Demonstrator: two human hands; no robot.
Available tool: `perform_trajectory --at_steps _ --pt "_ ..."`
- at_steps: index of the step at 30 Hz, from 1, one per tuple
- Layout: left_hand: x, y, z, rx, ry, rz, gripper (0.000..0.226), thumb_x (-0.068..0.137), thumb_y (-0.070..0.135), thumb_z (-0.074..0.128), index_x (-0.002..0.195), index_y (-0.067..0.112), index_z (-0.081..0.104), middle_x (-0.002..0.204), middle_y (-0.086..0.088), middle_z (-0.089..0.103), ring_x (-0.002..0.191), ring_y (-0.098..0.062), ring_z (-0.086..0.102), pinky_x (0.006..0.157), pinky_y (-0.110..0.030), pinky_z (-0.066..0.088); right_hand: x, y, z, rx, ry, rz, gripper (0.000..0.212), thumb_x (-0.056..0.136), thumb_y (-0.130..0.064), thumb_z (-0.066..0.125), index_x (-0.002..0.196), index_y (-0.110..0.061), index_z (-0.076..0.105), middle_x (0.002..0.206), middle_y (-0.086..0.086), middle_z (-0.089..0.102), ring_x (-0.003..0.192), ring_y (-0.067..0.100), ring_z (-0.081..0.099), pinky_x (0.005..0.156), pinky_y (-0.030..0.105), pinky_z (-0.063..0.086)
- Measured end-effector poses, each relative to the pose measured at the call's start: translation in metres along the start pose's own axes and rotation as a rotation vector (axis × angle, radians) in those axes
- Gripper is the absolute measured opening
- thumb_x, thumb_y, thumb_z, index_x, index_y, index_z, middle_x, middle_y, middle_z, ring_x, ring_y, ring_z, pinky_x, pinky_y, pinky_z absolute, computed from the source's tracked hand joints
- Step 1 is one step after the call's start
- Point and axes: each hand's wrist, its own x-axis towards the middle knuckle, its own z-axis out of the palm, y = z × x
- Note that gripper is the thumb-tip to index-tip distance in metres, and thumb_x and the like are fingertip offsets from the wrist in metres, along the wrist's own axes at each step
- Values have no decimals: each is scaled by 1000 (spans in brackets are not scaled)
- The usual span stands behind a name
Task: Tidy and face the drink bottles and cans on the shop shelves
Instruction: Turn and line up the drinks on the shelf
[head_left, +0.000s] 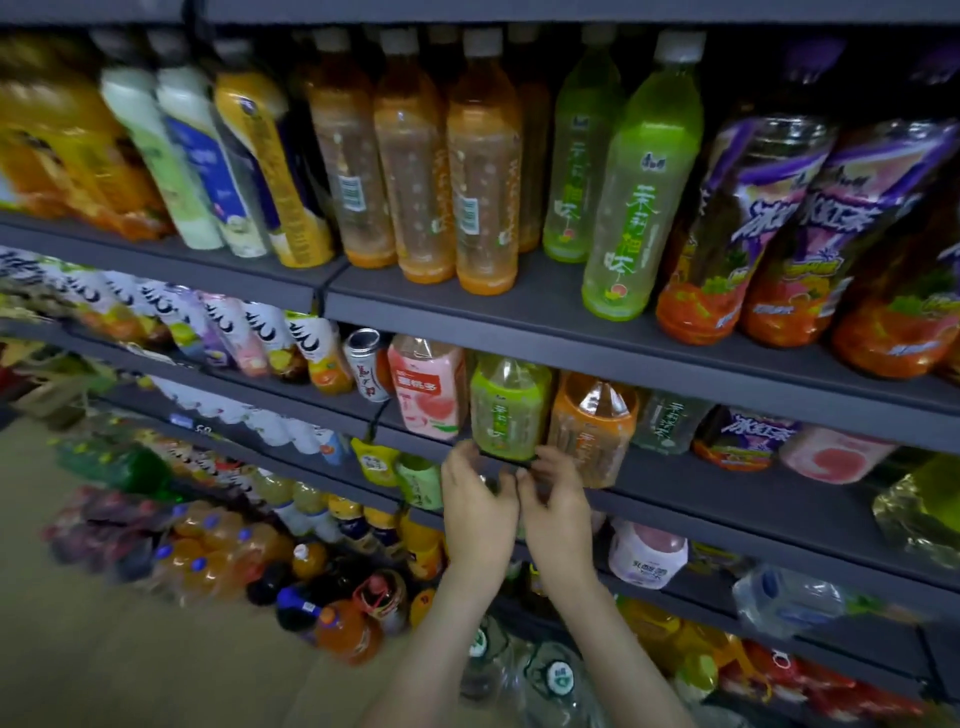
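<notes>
Green-labelled tea bottle: clear plastic, ribbed shoulder, glossy wrap label. It stands directly above both hands at the front lip of the dark grey shelf. Long axis upright, label facing outward, cap hidden behind the shelf above.

Left hand and right hand: side by side and nearly touching, fingers curled, tips at the bottle's base and the shelf lip. Blur there; cannot tell whether either hand actually grips.

Just above the right hand: orange-labelled bottle, same ribbed clear plastic, touching the green one. Above and left of the left hand: squarish pink peach-drink bottle, then a tilted metal can.

Well above the hands: tall slim orange bottles.
</notes>
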Motion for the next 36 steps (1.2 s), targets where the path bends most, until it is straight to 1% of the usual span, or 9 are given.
perform_trajectory --at_steps 5,8,14,17,20,24,28,33,36 --pt "32 -23 -52 27 61 -45 41 86 13 61 124 10 44 120 -6 51 104 -17 52 78 -22 38 -6 -22 56 -88 -107 -65 35 93 -8 54 127 -14 49 114 2 54 107 16 54 82 14 36" --pt "70 -42 -88 50 76 -59 43 86 14 60 125 9 42 119 -6 48 101 -15 48 77 -24 37 0 -34 104 -118 -150 -89 47 93 -8 54 137 -16 41 130 3 47 119 16 49 94 19 39" --pt "168 -90 -151 74 -9 -38 48 88 17 60 131 12 39 123 -7 51 109 -22 53 86 -37 49 42 -56 219 -265 -128 -215 71 93 -13 55 150 -22 13 155 4 13 144 19 15 109 22 21" --pt "203 -112 -170 106 -126 -7 48 89 15 60 132 14 38 124 -4 50 109 -18 52 85 -32 47 75 -60 261 -444 3 -241 77 91 -11 57 151 -10 9 154 15 15 143 28 13 111 24 12" --pt "221 -125 -177 87 -251 22 48 91 11 57 134 15 38 121 1 51 106 -12 52 81 -25 44 98 -61 277 -624 33 -251 72 89 -10 58 149 -3 17 153 22 17 142 35 13 116 41 15" --pt "231 -134 -175 34 -347 51 47 90 7 55 133 18 40 116 0 54 98 -10 54 78 -17 40 103 -57 283 -731 131 -205 56 85 -10 64 134 2 41 146 27 30 140 41 22 113 49 22" --pt "238 -132 -169 -40 -368 60 44 91 7 53 132 19 43 113 3 57 100 -9 54 80 -14 40 91 -51 287 -673 140 -156 53 80 -17 74 116 4 42 119 29 49 120 42 46 102 48 43" --pt "239 -136 -159 -230 -469 -225 15 90 25 50 103 31 56 107 0 64 99 -21 61 87 -43 53 66 -52 277 -529 154 -173 37 74 -3 74 100 3 49 97 20 46 92 35 49 77 40 51" --pt "227 -131 -164 -423 -478 -639 21 92 31 51 107 19 59 107 -11 66 92 -26 65 72 -39 58 42 -61 265 -353 183 -149 49 71 -13 80 95 -11 38 97 4 44 82 23 55 62 31 50"
